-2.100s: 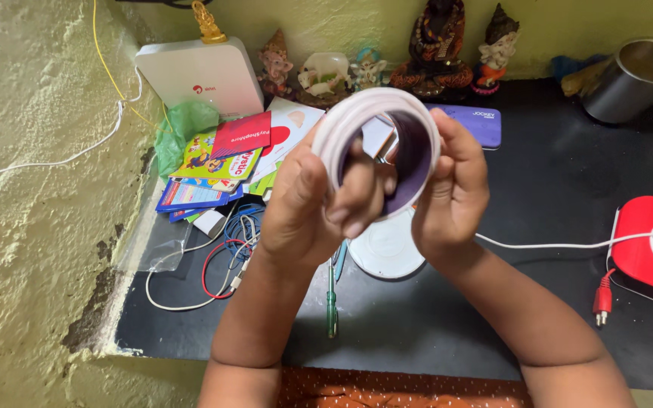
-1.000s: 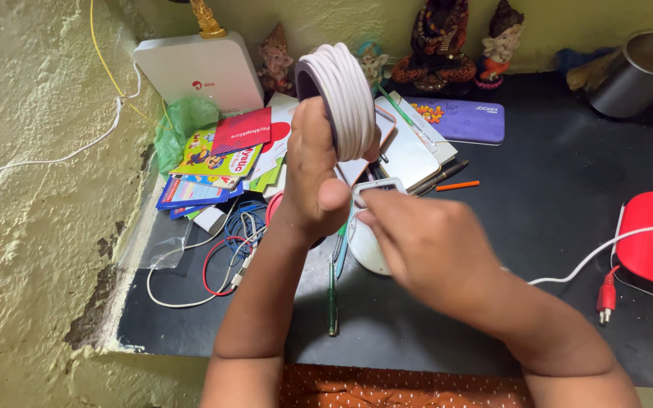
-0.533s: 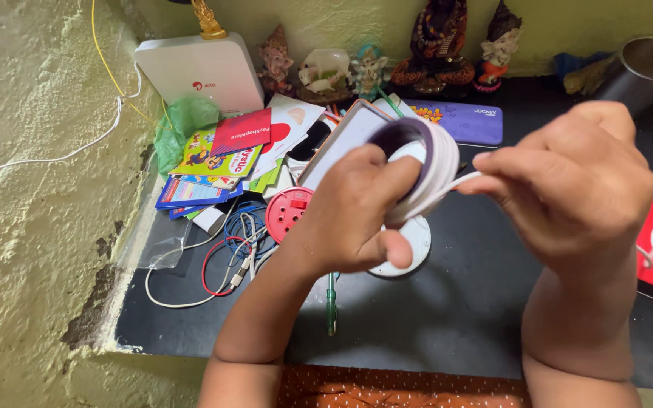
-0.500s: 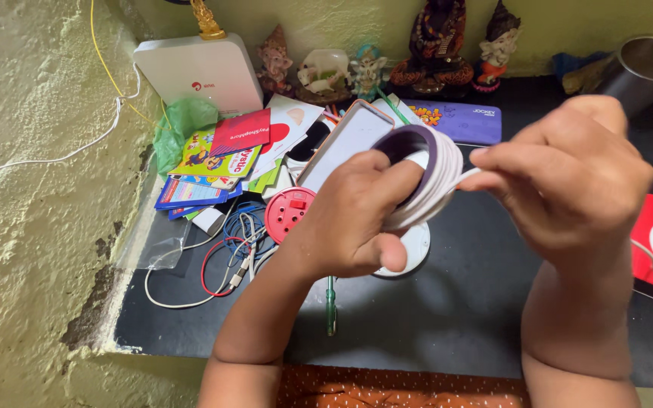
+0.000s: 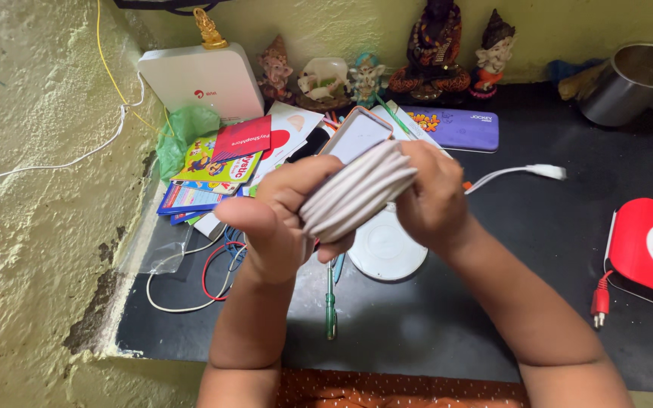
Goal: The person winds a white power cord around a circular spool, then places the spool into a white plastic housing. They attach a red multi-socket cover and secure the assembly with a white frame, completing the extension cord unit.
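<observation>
Step in hand, as judged: bundling a coiled white cable (image 5: 357,193) between 2 hands. To do it well, the loops should stay flat and parallel, squeezed evenly from both ends so none slips out, with the loose tail kept free rather than trapped under a finger.

Left hand (image 5: 281,219): fingers curled closed around the near-left end of the coil, thumb sticking out toward the left, palm side pressing the loops. Firm grasp, not open at all.

Right hand (image 5: 432,200): fingers wrapped over the far-right end of the coil, closed tight on it; fingertips mostly hidden behind the loops, so exact pinch cannot be told.

The coil sits between the 2 palms, tilted, lifted off the black counter (image 5: 508,302). Its free end with a white plug (image 5: 549,172) trails out right of the right-hand fingers, lying on the counter.

Below the fingers: a green-handled screwdriver (image 5: 330,302) and a round white disc (image 5: 387,253). Left of the left fingers: red and white loose wires (image 5: 205,279), a stack of coloured cards (image 5: 213,170). Far right: a red extension box (image 5: 651,245). Beyond the fingers: a purple pouch (image 5: 455,128), a white router (image 5: 202,79), small figurines (image 5: 436,53), a steel mug (image 5: 632,83).
</observation>
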